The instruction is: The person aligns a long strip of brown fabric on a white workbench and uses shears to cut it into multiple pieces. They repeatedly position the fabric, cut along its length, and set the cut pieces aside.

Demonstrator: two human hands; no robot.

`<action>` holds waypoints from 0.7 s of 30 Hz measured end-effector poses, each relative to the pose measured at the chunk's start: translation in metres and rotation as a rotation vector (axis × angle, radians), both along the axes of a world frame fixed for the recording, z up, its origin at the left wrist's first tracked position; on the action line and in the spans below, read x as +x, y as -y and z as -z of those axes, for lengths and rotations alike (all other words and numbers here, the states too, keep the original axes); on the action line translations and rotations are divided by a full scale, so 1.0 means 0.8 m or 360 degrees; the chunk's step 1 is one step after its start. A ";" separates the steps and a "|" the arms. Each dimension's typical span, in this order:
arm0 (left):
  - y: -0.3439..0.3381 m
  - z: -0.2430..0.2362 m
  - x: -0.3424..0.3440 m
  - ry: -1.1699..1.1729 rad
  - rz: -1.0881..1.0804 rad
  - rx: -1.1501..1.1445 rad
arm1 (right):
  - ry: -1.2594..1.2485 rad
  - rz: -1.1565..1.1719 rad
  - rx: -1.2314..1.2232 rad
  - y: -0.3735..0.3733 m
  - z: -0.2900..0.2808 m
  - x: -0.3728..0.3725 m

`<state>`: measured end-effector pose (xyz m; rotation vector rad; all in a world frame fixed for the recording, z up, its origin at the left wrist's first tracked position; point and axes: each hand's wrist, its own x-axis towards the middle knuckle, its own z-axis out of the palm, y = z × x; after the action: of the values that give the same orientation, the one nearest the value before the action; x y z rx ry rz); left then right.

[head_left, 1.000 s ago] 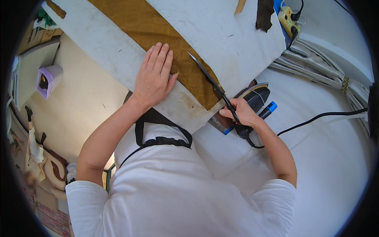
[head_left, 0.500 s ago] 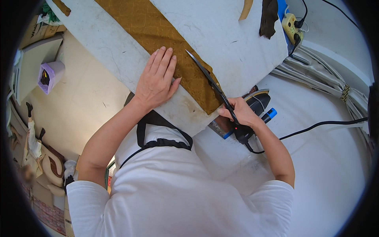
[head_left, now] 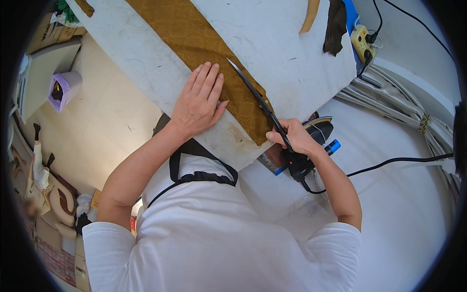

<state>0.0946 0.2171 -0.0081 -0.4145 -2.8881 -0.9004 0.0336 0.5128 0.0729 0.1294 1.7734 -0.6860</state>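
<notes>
A long strip of mustard-brown, patterned material point(head_left: 175, 29) lies diagonally on a pale, stained work surface point(head_left: 287, 68). My left hand point(head_left: 199, 102) rests flat over the strip's left edge, fingers stretched out. My right hand point(head_left: 292, 136) is shut on long black-handled scissors point(head_left: 259, 100) at the near end of the strip; their silver-tipped blades lie along its right side, pointing away from me. Just beyond that hand, below the surface's edge, sit a black iron point(head_left: 318, 127) with blue and metal parts and a black cable.
A cream power strip with plugs point(head_left: 361, 44) is at the back right, near a dark scrap point(head_left: 334, 27) and a tan strip point(head_left: 310, 13). A bundled grey curtain point(head_left: 394, 100) hangs at right. Left below stand a lilac-lined bin point(head_left: 69, 87), boards and assorted pieces.
The surface and material appear slightly lower and further right in view. My left hand shifts with them, a little down and right; the scissors still lie along the strip.
</notes>
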 end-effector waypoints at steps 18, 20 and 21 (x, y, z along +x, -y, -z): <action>0.004 -0.003 -0.001 0.0025 0.0010 0.0018 | 0.0140 0.0148 -0.0123 0.031 0.010 -0.013; 0.004 -0.003 -0.002 0.0023 0.0013 0.0010 | 0.0168 0.0169 -0.0138 0.036 0.007 -0.014; 0.004 -0.003 -0.002 0.0020 0.0014 0.0006 | 0.0183 0.0165 -0.0157 0.035 0.007 -0.014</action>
<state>0.0931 0.2137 -0.0056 -0.4228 -2.8977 -0.9127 0.0224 0.4847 0.0670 0.1908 1.6281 -0.8231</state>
